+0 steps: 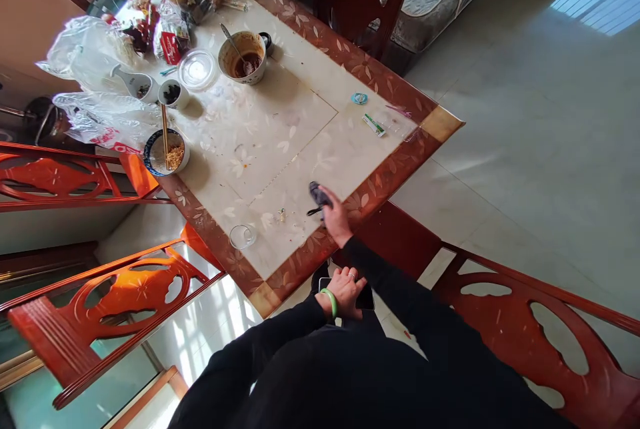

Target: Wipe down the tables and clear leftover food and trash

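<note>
My right hand reaches over the near edge of the table and is closed round a small dark grey object with a thin black strap; its kind is unclear. Low in front of my body, below the table edge, my left hand wears a pale green bangle and grips a dark phone, partly hidden under its fingers. Left of my right hand, small crumbs and a clear round lid lie on the tabletop.
The patterned table holds a pot with a spoon, a bowl with chopsticks, a small cup, plastic bags, a green-white packet and a blue item. Carved wooden chairs surround it.
</note>
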`<state>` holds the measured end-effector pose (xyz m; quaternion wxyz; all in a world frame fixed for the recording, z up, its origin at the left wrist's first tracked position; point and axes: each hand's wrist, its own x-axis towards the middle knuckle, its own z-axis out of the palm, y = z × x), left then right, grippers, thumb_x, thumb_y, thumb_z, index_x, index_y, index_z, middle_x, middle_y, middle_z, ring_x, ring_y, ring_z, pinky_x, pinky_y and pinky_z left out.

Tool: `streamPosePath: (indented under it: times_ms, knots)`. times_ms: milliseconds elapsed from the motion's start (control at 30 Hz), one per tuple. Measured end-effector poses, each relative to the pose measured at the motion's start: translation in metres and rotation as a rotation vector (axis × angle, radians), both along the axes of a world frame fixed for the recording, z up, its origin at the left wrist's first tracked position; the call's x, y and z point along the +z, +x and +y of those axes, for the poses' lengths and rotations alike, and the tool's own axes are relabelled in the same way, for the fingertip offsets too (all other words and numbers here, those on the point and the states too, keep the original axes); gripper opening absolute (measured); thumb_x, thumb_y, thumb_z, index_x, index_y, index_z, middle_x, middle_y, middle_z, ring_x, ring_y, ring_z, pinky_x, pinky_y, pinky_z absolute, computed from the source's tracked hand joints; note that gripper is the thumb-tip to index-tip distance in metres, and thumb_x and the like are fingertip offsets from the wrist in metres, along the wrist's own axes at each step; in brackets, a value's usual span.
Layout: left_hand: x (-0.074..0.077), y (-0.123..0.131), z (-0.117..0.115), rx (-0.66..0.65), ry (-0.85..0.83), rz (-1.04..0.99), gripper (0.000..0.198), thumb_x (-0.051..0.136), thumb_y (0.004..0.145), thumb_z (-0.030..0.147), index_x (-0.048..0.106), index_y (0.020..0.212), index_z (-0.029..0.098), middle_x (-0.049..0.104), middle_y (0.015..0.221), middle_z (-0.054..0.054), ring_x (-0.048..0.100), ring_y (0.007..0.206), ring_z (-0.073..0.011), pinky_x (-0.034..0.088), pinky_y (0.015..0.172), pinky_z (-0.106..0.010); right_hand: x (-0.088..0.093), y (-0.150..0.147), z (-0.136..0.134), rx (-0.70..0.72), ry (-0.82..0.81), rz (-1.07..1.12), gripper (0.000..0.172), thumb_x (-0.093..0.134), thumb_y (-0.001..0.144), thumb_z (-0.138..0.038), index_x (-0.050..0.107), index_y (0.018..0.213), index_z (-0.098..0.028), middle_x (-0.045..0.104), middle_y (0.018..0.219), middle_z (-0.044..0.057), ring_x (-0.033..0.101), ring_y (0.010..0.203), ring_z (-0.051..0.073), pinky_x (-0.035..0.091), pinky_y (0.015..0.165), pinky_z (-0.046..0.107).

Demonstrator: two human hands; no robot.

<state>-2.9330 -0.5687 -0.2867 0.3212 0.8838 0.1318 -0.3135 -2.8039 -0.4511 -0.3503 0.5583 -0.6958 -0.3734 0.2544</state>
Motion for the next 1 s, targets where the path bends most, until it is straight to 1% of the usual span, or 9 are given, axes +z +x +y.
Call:
streamPosePath:
  times_ms: [133,200,267,433,567,700,833,933,1000]
  knots:
    - [0.005,0.007,0.007,-0.003,-0.004,-0.005,0.106,0.081,0.074,0.054,0.042,0.165,0.017,0.055,0.142,-0.023,0.055,0.126,-0.0389,0.048,0.106,-0.053,-0.004,0.144,-0.021,-0.351,-0.130,-0.227,0.068,0.043,0.082,-0.008,0.067,0.145,-0.017,0.064,0.150,0.016,0.056,0.145,0.029,0.041,0.127,0.057]
    - [0.005,0.011,0.009,-0.009,-0.002,-0.001,0.106,0.081,0.074,0.054,0.041,0.165,0.018,0.055,0.144,-0.023,0.054,0.127,-0.0385,0.046,0.107,-0.053,-0.005,0.172,-0.019,-0.480,-0.274,-0.298,0.069,0.046,0.079,-0.006,0.067,0.144,-0.014,0.057,0.157,0.021,0.051,0.149,0.035,0.037,0.127,0.065]
    - [0.006,0.014,0.010,-0.013,-0.004,-0.001,0.105,0.081,0.074,0.053,0.041,0.165,0.019,0.055,0.145,-0.022,0.054,0.127,-0.0381,0.046,0.108,-0.052,-0.006,0.152,-0.006,-0.429,-0.345,-0.318,0.069,0.050,0.078,-0.004,0.068,0.144,-0.013,0.051,0.162,0.023,0.048,0.150,0.039,0.034,0.127,0.067]
    - [0.003,0.016,0.013,-0.067,-0.011,-0.012,0.089,0.081,0.075,0.052,0.055,0.152,0.017,0.056,0.144,-0.023,0.055,0.126,-0.0383,0.047,0.105,-0.051,-0.001,0.030,0.027,-0.021,-0.203,-0.160,0.066,0.049,0.078,0.000,0.076,0.135,-0.021,0.064,0.152,0.013,0.058,0.141,0.030,0.040,0.128,0.052]
    - [0.000,0.014,0.018,-0.066,-0.008,0.010,0.100,0.083,0.073,0.052,0.047,0.160,0.018,0.055,0.145,-0.023,0.055,0.126,-0.0382,0.047,0.105,-0.051,-0.002,0.033,0.009,-0.009,-0.011,0.065,0.061,0.046,0.083,-0.008,0.075,0.134,-0.022,0.074,0.140,0.008,0.066,0.132,0.023,0.049,0.123,0.042]
    - [0.004,0.021,0.022,-0.075,-0.016,0.027,0.104,0.082,0.072,0.054,0.044,0.163,0.019,0.055,0.145,-0.022,0.055,0.126,-0.0383,0.047,0.106,-0.052,-0.009,0.120,-0.020,-0.324,-0.004,0.038,0.057,0.046,0.088,-0.017,0.070,0.140,-0.020,0.072,0.142,0.011,0.065,0.134,0.025,0.050,0.122,0.048]
    - [0.014,0.032,0.021,-0.062,-0.025,-0.031,0.104,0.080,0.073,0.054,0.043,0.164,0.020,0.056,0.143,-0.021,0.055,0.126,-0.0380,0.047,0.107,-0.052,-0.012,0.230,-0.020,-0.659,-0.084,-0.148,0.063,0.039,0.088,-0.010,0.062,0.147,-0.010,0.062,0.151,0.019,0.058,0.143,0.027,0.041,0.128,0.052]
    - [0.020,0.036,0.017,-0.034,-0.020,-0.059,0.107,0.081,0.072,0.055,0.041,0.165,0.021,0.056,0.142,-0.020,0.055,0.125,-0.0377,0.047,0.107,-0.052,-0.009,0.308,-0.002,-0.727,-0.138,-0.230,0.062,0.035,0.093,-0.005,0.058,0.151,-0.007,0.055,0.158,0.024,0.050,0.148,0.027,0.033,0.130,0.049]
    - [0.022,0.036,0.014,-0.016,-0.025,-0.064,0.107,0.081,0.072,0.057,0.041,0.165,0.022,0.056,0.141,-0.020,0.055,0.123,-0.0376,0.047,0.105,-0.051,-0.008,0.349,0.015,-0.651,-0.159,-0.326,0.060,0.037,0.094,-0.004,0.058,0.150,-0.004,0.055,0.158,0.027,0.050,0.147,0.028,0.032,0.129,0.050]
